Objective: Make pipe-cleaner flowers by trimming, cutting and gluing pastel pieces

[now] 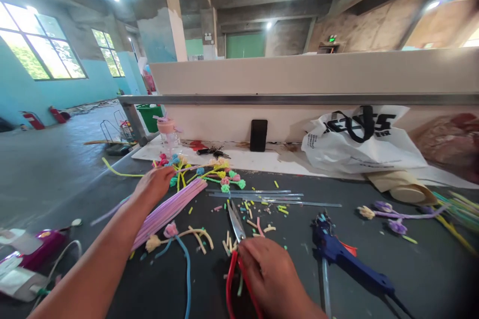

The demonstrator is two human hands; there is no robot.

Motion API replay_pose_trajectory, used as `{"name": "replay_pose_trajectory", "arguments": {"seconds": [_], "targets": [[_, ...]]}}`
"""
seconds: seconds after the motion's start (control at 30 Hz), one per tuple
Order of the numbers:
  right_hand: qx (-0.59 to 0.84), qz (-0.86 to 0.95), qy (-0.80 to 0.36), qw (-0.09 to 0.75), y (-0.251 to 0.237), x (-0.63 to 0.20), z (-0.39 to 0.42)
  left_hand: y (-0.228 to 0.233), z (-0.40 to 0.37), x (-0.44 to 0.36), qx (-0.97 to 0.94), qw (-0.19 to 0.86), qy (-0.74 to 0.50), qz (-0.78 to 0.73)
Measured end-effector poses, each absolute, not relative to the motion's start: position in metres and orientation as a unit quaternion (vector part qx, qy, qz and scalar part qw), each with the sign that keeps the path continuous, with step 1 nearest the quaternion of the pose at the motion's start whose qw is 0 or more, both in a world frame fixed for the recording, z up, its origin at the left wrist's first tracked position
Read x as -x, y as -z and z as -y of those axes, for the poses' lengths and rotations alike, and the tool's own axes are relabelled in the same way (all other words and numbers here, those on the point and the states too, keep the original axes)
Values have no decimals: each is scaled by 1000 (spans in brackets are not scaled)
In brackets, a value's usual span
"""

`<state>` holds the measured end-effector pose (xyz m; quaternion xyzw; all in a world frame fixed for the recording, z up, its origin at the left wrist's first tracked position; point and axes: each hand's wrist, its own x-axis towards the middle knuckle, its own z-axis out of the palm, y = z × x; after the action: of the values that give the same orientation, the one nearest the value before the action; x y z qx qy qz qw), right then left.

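Note:
My left hand (154, 183) reaches forward and rests on the far end of a bundle of pink pipe cleaners (170, 210), next to a pile of pipe-cleaner flowers with coloured heads (209, 172). Whether the fingers grip anything is hidden. My right hand (271, 271) is closed on the red handles of a pair of scissors (236, 227), whose blades point away over short cut scraps (258, 227). Two finished flowers on blue and tan stems (175, 235) lie between my hands.
A blue glue gun (346, 256) lies right of my right hand. Clear glue sticks (269, 197), purple flowers (392, 215), a white plastic bag (359, 144), a black phone (258, 135) leaning on the wall, a pink-lidded cup (167, 134) and a pink gadget (41, 249) surround the dark work surface (411, 279).

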<state>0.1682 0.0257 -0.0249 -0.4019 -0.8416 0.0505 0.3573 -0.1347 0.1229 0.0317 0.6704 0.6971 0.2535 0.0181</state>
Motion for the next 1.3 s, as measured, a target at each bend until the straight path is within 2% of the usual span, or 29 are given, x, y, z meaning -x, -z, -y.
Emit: {"name": "replay_pose_trajectory", "arguments": {"seconds": [0.1, 0.17, 0.27, 0.37, 0.53, 0.67, 0.77, 0.87, 1.0, 1.13, 1.23, 1.3], "targets": [[409, 822, -55, 393, 26, -171, -31, -55, -108, 120, -704, -25, -265, -659], [423, 807, -69, 406, 25, -173, -33, -63, -94, 100, -781, -56, -251, -570], [431, 785, -139, 423, 20, -173, -31, -61, -72, 59, -858, -49, -216, -463], [424, 792, -188, 397, 17, -170, -26, -50, -56, 23, -907, -33, -195, -372], [529, 781, -120, 311, 16, -170, -28, -42, -45, 10, -916, -20, -224, -332], [587, 703, -126, 382, 12, -180, -37, -36, -36, 20, -873, -61, -294, -385], [582, 677, -147, 426, 12, -183, -40, -16, -27, 26, -889, -11, -236, -394], [578, 673, -154, 434, 15, -183, -40, 7, -21, 38, -903, 38, -159, -397], [577, 667, -156, 444, 16, -182, -41, 15, -20, 63, -899, 66, -124, -414], [557, 680, -158, 450, 12, -178, -37, 2, -22, 62, -843, 106, -213, -483], [516, 730, -140, 426, 11, -171, -26, -6, -20, 31, -770, 256, -321, -489], [475, 787, -127, 372, 12, -165, -16, -11, -15, 8, -684, 375, -405, -477]]}}
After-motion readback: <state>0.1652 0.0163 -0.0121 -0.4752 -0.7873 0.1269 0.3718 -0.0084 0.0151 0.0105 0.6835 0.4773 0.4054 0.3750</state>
